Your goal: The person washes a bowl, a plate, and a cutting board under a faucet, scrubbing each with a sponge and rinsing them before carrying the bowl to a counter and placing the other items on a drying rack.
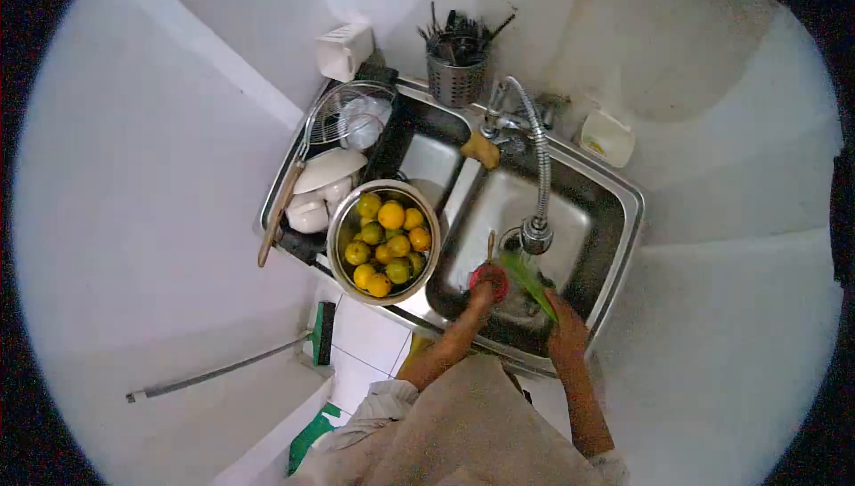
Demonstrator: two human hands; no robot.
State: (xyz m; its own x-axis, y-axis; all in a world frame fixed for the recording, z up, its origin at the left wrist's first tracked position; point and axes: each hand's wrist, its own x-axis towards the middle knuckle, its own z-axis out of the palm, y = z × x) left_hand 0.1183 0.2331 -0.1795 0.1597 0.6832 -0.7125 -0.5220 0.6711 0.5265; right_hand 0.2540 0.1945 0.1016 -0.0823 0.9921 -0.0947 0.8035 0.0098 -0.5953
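My right hand (pixel 567 330), at the right front of the sink basin (pixel 565 192), is closed around one end of a long, flat green piece (pixel 527 283), perhaps a leaf or a blade. Its other end lies under the tap's spray head (pixel 536 235), where water seems to run. Low in the same basin, my left hand (pixel 484 294) is on a small round red thing (pixel 498 278) whose kind I cannot make out. The left fingers are mostly hidden. A thin brown handle-like piece (pixel 491 244) stands out just beyond it.
A steel bowl (pixel 337 259) of yellow and green citrus fruits sits left of my hands. Behind it are white dishes (pixel 328 170) and a wire strainer (pixel 325 121). A utensil holder (pixel 457 83) stands at the back. A yellowish cloth (pixel 481 149) hangs over the divider.
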